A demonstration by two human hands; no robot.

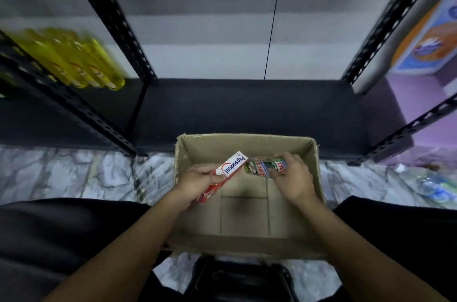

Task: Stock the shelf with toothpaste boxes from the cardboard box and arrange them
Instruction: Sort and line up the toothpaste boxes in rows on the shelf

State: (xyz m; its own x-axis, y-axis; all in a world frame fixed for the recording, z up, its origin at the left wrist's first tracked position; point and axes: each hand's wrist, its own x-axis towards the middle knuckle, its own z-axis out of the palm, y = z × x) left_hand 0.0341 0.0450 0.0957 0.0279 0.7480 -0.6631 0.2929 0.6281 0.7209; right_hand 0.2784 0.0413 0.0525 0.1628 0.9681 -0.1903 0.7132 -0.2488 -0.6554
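Over the open cardboard box (188, 153) on the floor, the left hand (197, 182) is clamped on 1 red toothpaste box (232, 165), its long axis running diagonally up toward the right. The right hand (294, 178) grips a green toothpaste box (262, 168) lying nearly crosswise, in front of the dark shelf (247, 109).

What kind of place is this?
Probably a small shop or its stockroom: black metal shelf racks, a row of yellow bottles on the left shelf, and over a cardboard box the left hand holds a red toothpaste box, the right hand a green toothpaste box.
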